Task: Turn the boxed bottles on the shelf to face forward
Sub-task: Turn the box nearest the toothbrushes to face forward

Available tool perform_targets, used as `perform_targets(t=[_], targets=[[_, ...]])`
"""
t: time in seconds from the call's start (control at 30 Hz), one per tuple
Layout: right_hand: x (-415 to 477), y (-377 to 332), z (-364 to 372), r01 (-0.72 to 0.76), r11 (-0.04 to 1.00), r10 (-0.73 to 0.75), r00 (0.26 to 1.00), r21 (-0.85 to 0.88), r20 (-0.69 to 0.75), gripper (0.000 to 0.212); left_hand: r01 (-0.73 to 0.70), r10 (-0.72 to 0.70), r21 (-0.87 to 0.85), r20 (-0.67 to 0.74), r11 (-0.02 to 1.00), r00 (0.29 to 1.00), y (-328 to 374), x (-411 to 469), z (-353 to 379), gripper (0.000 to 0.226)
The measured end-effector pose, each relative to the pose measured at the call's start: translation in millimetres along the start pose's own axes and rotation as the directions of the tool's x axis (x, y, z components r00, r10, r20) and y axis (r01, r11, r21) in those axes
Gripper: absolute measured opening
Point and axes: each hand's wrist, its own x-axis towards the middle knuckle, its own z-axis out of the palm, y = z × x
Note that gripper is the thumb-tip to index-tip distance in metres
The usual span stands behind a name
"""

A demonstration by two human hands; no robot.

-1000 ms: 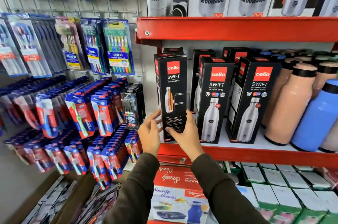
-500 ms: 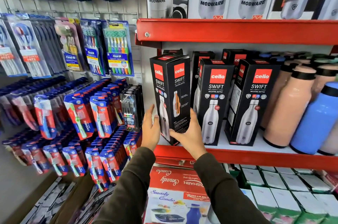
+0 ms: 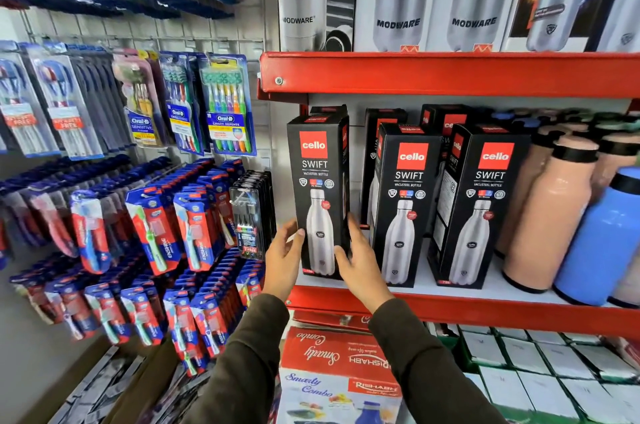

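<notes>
Step in hand, by my reading: squaring up the leftmost boxed bottle point(image 3: 318, 195) on the red shelf point(image 3: 450, 311). To do it well, keep the base flat on the shelf board, make any last twist small with light pressure from both sides, and line its printed front with the two neighbours before letting go. The box is tall and narrow; a push high up would likely tip it back into the row behind.

Left to right:

- Toothbrush packs point(image 3: 227, 105) hang on the wall panel, well clear of the work.
- Left hand point(image 3: 282, 259): fingers loosely curled, thumb tip on the box's lower left edge. Contact only, not a closed grasp.
- Leftmost boxed bottle: upright at the shelf's left end, logo and bottle picture facing out. Looks close to finished.
- Right hand point(image 3: 360, 266): open and cupped around the lower right corner, thumb on the front face, fingers along the right side. Both hands steady the box between them without clenching.
- Middle box point(image 3: 405, 205) and right box point(image 3: 479, 205): fronts out, though each is angled enough to show a side panel; possibly needing a small turn next.
- Peach bottles point(image 3: 547, 215) and a blue bottle point(image 3: 602, 240), unboxed, untouched.
</notes>
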Motion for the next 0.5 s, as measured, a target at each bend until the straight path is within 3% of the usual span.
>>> perform_targets(t=[0.5], targets=[[4.0,9.4,9.0,-0.040,0.998,0.038,0.998,-0.045,-0.046,0.069,-0.015,0.021,0.092,-0.067,0.996,0.998,-15.2,-3.6,8.4,0.029]])
